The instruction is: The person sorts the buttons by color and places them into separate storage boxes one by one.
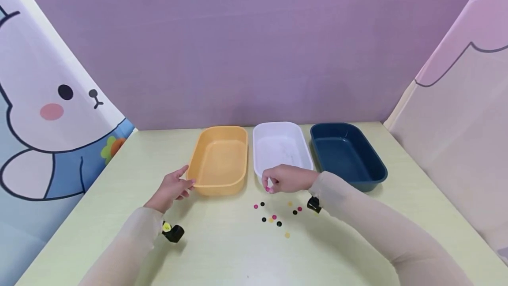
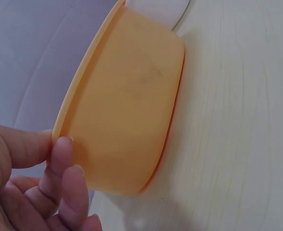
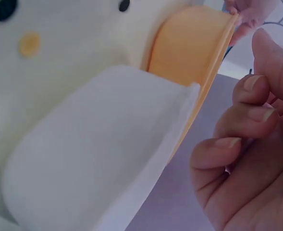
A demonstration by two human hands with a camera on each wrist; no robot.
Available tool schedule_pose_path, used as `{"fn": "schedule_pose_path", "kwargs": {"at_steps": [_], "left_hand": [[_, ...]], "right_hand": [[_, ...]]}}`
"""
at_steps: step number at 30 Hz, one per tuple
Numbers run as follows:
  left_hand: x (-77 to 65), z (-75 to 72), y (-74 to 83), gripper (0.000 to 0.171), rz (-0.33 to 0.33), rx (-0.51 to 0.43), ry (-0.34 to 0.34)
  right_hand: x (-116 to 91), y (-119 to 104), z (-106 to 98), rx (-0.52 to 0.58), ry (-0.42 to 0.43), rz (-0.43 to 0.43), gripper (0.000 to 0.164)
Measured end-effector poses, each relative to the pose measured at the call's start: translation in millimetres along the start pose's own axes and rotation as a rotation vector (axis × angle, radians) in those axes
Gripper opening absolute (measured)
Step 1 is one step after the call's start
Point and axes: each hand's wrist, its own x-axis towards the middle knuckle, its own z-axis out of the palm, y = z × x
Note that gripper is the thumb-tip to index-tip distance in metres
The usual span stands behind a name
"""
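At its near left corner, the orange tray [image 1: 216,189] is pinched by my left hand [image 1: 171,189]; the left wrist view has the thumb and a fingertip at the rim [image 2: 64,113]. My right hand [image 1: 289,177] is over the near edge of the white tray [image 1: 259,144], pinching a small pink button-like disc [image 1: 267,189] between thumb and forefinger. The right wrist view shows curled fingers [image 3: 249,120] beside the white tray [image 3: 93,144], with the disc hidden there. Several pink, black and yellow discs [image 1: 279,223] lie scattered on the table in front of the trays.
A dark blue tray [image 1: 345,162] stands at the right of the row, its near side partly behind my right sleeve [image 1: 357,215]. Behind the pale table [image 1: 222,250] rises a purple cloth wall [image 1: 254,47], with printed cloth [image 1: 47,136] on the left.
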Motion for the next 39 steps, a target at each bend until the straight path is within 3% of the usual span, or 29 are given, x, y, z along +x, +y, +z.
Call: {"fn": "schedule_pose_path", "kwargs": {"at_steps": [12, 22, 29, 39], "left_hand": [[-2.9, -1.4, -2.3, 0.071, 0.001, -0.006, 0.003], [0.2, -0.3, -3.7, 0.068, 0.037, -0.055, 0.032], [3.6, 5.0, -3.2, 0.067, 0.043, -0.039, 0.031], [1.3, 3.7, -2.4, 0.069, 0.037, -0.043, 0.043]], "right_hand": [[46.1, -14.8, -19.0, -0.175, 0.014, 0.007, 0.01], [82.6, -17.4, -26.9, -0.205, 0.046, 0.035, 0.009], [106.1, -20.8, -24.6, -0.18, 0.065, 0.069, 0.005], [133.9, -35.6, -9.2, -0.327, 0.122, 0.132, 0.003]]}}
